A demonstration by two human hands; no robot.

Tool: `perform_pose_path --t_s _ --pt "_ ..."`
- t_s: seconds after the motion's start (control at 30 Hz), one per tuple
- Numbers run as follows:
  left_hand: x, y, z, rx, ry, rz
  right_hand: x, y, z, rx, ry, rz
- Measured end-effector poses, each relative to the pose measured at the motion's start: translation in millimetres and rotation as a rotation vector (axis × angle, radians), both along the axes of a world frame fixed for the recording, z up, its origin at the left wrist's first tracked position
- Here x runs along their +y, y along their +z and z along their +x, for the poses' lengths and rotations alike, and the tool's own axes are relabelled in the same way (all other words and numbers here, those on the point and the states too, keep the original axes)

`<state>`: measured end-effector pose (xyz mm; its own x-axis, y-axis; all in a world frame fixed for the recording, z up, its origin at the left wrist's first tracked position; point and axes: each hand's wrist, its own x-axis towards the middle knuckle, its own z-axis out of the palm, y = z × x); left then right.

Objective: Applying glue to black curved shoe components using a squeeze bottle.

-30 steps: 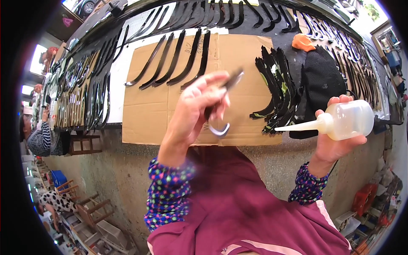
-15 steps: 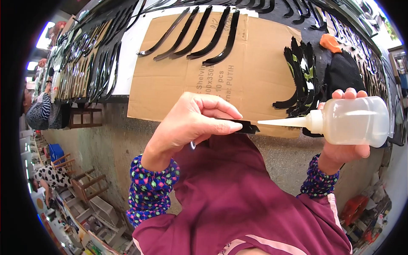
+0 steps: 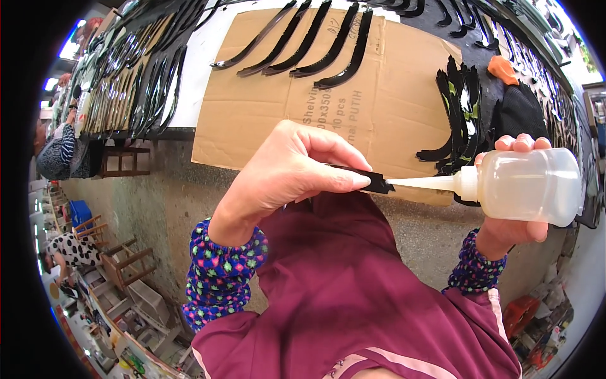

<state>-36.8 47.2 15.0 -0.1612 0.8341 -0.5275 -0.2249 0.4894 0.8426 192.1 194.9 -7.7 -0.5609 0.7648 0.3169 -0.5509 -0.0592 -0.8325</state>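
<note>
Head view: bottle (image 3: 527,186) nozzle meets the black piece (image 3: 369,181).
Left hand (image 3: 287,180) pinches the piece, right hand (image 3: 514,230) wraps the bottle; dosing looks just underway.

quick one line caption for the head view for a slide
Left hand pinches a small black piece while the right hand aims a clear squeeze bottle nozzle at its tip, above a cardboard sheet.

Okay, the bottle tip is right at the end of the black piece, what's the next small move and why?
Probably a gentle squeeze of the squeeze bottle with the right hand: its nozzle tip already meets the end of the black piece that the left hand pinches level, so nothing seems left to line up.
</note>
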Motion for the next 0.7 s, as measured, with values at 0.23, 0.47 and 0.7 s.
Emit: perform_pose_path --t_s 0.23,0.47,0.7 --pt "0 -2 -1 0.027 0.002 0.008 3 0 4 -0.015 0.000 0.003" --pt "2 -2 -1 0.017 0.000 0.005 8 -5 5 -0.006 0.025 0.044" --pt "6 -4 -1 -0.010 0.005 0.012 12 -3 0 0.140 0.260 0.041"
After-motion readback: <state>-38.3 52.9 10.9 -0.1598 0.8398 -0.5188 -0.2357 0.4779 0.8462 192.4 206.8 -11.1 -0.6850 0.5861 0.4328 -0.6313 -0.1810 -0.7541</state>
